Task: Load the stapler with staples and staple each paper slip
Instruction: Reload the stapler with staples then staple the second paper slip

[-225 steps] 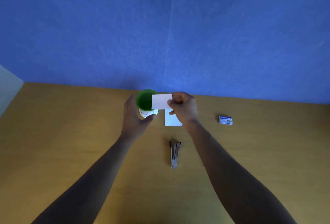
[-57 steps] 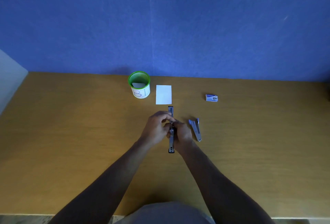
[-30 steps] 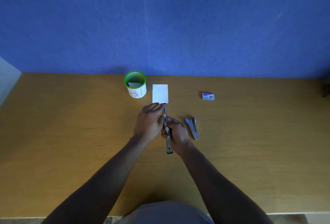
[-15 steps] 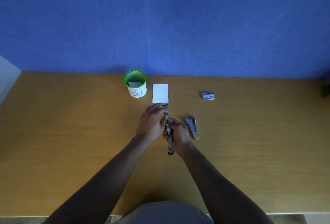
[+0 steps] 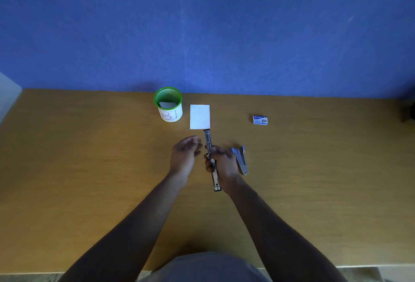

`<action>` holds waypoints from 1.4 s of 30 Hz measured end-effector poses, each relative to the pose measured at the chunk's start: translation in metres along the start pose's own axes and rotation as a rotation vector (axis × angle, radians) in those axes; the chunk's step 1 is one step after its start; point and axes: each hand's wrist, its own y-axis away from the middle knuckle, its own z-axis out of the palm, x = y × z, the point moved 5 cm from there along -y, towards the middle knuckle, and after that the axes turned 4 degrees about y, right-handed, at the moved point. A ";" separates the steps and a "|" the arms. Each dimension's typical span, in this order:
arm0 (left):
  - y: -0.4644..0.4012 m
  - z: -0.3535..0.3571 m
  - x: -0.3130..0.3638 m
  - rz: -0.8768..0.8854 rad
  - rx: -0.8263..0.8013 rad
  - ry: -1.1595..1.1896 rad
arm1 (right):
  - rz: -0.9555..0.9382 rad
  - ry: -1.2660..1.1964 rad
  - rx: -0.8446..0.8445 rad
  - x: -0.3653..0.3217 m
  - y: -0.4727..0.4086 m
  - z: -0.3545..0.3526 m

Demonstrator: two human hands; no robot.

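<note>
A metal stapler (image 5: 208, 140) is swung fully open into one long strip, its far end just below a white paper slip (image 5: 199, 116) lying on the table. My right hand (image 5: 221, 163) grips the opened stapler at its middle hinge. My left hand (image 5: 185, 152) hovers just left of it, fingers apart and holding nothing. A second, shut stapler (image 5: 240, 162) lies right of my right hand. A small blue box of staples (image 5: 260, 120) sits farther back right. A green-rimmed cup (image 5: 168, 104) holds another paper slip.
The wooden table (image 5: 78, 169) ends at a blue wall behind the cup. A dark object (image 5: 409, 111) sits at the far right edge. The table's near edge runs just in front of my body.
My left hand has let go of the opened stapler's upper half and drawn away to the left. My right hand still holds the stapler in the same place.
</note>
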 end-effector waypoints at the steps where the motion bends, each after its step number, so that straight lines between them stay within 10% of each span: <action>1: 0.000 0.001 -0.005 -0.092 0.017 0.128 | -0.043 0.102 0.022 -0.003 0.000 -0.001; 9: 0.007 0.024 -0.014 -0.363 0.013 0.692 | -0.572 1.176 0.110 -0.036 0.009 0.017; 16: 0.005 0.024 -0.011 -0.349 0.001 0.636 | -0.677 1.597 0.007 -0.033 0.009 0.029; 22: 0.003 0.020 -0.014 -0.336 -0.080 0.717 | -0.667 1.179 0.101 -0.043 0.006 0.021; 30: -0.014 0.002 0.004 -0.259 -0.041 0.644 | -0.054 0.092 0.004 -0.021 -0.006 0.009; 42: -0.071 -0.024 0.072 0.046 0.022 0.257 | 0.101 -0.180 -0.110 -0.011 -0.010 0.014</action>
